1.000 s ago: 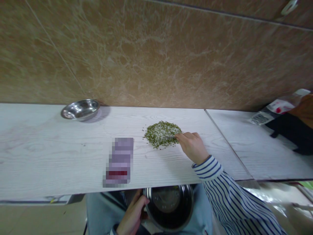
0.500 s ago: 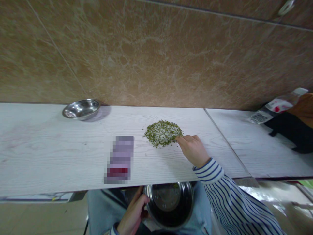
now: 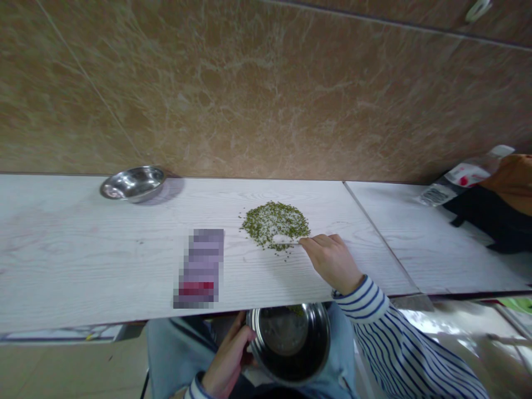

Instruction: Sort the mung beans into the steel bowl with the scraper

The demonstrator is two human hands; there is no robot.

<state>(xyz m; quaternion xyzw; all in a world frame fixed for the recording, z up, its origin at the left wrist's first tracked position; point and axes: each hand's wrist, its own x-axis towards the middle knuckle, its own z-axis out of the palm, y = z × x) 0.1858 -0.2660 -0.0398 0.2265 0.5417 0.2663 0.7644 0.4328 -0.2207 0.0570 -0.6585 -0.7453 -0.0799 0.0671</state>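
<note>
A pile of small green beans mixed with white grains point(image 3: 272, 219) lies spread on the white table point(image 3: 103, 260). At its near right edge my right hand point(image 3: 332, 261) is closed on the handle of a thin metal spoon point(image 3: 286, 242). The spoon's bowl lies at the pile's near edge, among white grains. Below the table's front edge, over my lap, my left hand point(image 3: 233, 354) grips the left rim of a steel bowl point(image 3: 310, 363). This bowl is tilted and some green beans show inside at its far side.
A smaller steel bowl point(image 3: 133, 185) stands at the back left by the tiled wall point(image 3: 208, 88). A blurred-out flat rectangular item point(image 3: 201, 266) lies left of the pile. At the right are a plastic bottle point(image 3: 465, 174) and a black and brown bag point(image 3: 494, 208).
My right hand has moved slightly down and right, and the spoon now shows at the pile's near edge. A few beans have scattered toward me. The left hand still holds the steel bowl.
</note>
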